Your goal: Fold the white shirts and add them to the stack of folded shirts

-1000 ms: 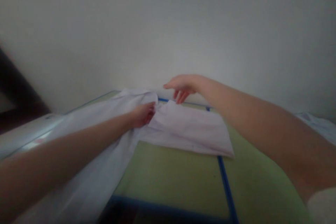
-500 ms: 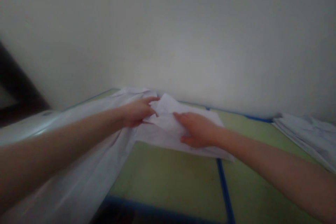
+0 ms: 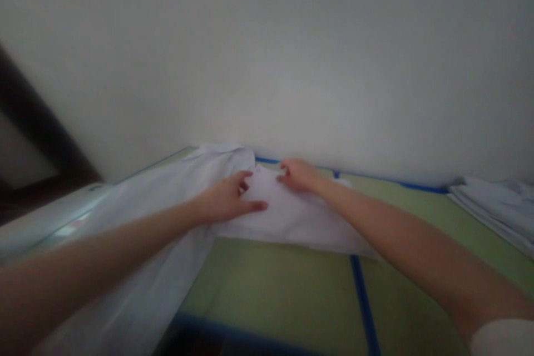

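On the tabletop (image 3: 275, 272), near the wall (image 3: 292, 72): cloth (image 3: 283, 219), white, lying flat, one end by the drape (image 3: 162, 206) at left; can't tell whether they join. Left hand (image 3: 225, 198) over that end, thumb and fingers spread. Right hand (image 3: 301, 176) at the far edge, fingers curled; can't tell if they pinch fabric. Stack (image 3: 496, 206) well apart, right. Risk, my judgement: a one-sided pull likely skews or creases the cloth; the drape's weight, if joined, could drag it left.
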### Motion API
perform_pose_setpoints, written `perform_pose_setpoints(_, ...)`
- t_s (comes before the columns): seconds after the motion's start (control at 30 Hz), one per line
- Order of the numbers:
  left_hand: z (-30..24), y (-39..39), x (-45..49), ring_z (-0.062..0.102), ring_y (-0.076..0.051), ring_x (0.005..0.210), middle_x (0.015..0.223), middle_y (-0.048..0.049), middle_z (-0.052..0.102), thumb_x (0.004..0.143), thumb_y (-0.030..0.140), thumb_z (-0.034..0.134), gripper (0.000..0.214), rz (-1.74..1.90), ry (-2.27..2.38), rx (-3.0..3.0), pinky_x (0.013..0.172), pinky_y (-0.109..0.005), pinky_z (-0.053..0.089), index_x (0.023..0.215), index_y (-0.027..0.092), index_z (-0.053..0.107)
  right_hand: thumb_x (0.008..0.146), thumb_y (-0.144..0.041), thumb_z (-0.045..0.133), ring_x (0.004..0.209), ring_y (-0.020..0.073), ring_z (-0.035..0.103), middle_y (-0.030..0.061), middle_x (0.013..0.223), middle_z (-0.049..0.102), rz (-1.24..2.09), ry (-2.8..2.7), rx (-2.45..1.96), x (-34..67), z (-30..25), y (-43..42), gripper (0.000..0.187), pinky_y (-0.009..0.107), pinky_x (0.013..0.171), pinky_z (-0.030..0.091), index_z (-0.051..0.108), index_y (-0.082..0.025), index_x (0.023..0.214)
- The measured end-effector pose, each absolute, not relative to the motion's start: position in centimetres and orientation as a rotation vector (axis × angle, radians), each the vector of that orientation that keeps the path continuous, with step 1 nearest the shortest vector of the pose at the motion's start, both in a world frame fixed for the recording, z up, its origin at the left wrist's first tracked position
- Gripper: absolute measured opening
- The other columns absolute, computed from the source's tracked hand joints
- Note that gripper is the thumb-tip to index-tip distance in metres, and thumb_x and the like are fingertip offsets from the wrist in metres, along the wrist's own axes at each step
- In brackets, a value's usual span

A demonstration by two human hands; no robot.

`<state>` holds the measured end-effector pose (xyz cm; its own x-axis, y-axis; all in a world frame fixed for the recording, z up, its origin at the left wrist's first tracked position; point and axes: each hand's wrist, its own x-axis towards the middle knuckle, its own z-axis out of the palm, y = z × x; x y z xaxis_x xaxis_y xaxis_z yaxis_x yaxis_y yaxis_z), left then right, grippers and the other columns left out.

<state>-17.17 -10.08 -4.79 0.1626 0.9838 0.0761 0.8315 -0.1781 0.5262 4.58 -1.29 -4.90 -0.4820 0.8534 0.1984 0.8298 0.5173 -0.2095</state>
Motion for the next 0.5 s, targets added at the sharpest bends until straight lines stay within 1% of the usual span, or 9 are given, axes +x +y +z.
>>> perform_pose_setpoints(0.07, -5.1, -10.2, -16.9, 0.059, -0.023, 0.089, 0.111, -0.0128, 0.059, 0.056, 0.059, 0.068, 0.094, 0.510, 1.748, 2.187, 0.076, -0.031, 0.044, 0.135, 0.016, 0.040, 0.081, -0.047, 0.056, 0.096, 0.0220, 0.058, 0.0120, 0.107, 0.064, 0.098, -2.491, -1.476, 4.7, -5.4, 0.2, 0.045, 0.029, 0.078, 0.042, 0.059, -0.015, 0.112)
perform_pose_setpoints(0.13, -5.5, -10.0, -17.1, 0.060, -0.023, 0.086, 0.108, -0.0126, 0.060, 0.054, 0.054, 0.069, 0.092, 0.451, 1.765, 2.204, 0.074, -0.030, 0.044, 0.133, 0.015, 0.042, 0.084, -0.047, 0.051, 0.095, 0.0215, 0.059, 0.0121, 0.107, 0.064, 0.140, -2.565, -1.480, 5.2, -5.8, 1.1, 0.041, 0.028, 0.076, 0.042, 0.061, -0.015, 0.107)
perform_pose_setpoints(0.2, -5.7, -9.6, -17.5, 0.060, -0.021, 0.079, 0.100, -0.0102, 0.062, 0.056, 0.052, 0.068, 0.081, 0.406, 1.784, 2.153, 0.068, -0.028, 0.044, 0.125, 0.016, 0.047, 0.086, -0.042, 0.048, 0.090, 0.0196, 0.060, 0.0113, 0.105, 0.065, 0.193, -2.643, -1.448, 5.6, -6.2, 1.5, 0.035, 0.026, 0.073, 0.042, 0.064, -0.015, 0.101)
perform_pose_setpoints(0.3, -5.9, -9.0, -18.2, 0.059, -0.018, 0.070, 0.088, -0.0067, 0.063, 0.060, 0.049, 0.064, 0.060, 0.381, 1.792, 2.087, 0.061, -0.026, 0.042, 0.109, 0.016, 0.054, 0.086, -0.041, 0.048, 0.089, 0.0180, 0.061, 0.0094, 0.106, 0.066, 0.239, -2.700, -1.390, 5.3, -7.0, 1.7, 0.034, 0.025, 0.072, 0.042, 0.064, -0.017, 0.103)
perform_pose_setpoints(0.4, -6.1, -8.7, -18.5, 0.058, -0.017, 0.068, 0.084, -0.0051, 0.063, 0.061, 0.040, 0.063, 0.045, 0.418, 1.746, 2.088, 0.060, -0.026, 0.041, 0.098, 0.015, 0.056, 0.082, -0.039, 0.054, 0.089, 0.0184, 0.061, 0.0089, 0.106, 0.066, 0.291, -2.766, -1.341, 4.3, -7.4, 1.7, 0.030, 0.024, 0.072, 0.043, 0.067, -0.017, 0.100)
perform_pose_setpoints(0.5, -6.0, -8.3, -18.8, 0.058, -0.016, 0.069, 0.083, -0.0039, 0.062, 0.061, 0.035, 0.062, 0.039, 0.502, 1.719, 2.077, 0.061, -0.026, 0.042, 0.094, 0.017, 0.057, 0.083, -0.033, 0.053, 0.089, 0.0200, 0.062, 0.0110, 0.104, 0.067, 0.303, -2.785, -1.343, 3.8, -7.0, 2.0, 0.026, 0.025, 0.074, 0.043, 0.068, -0.015, 0.096)
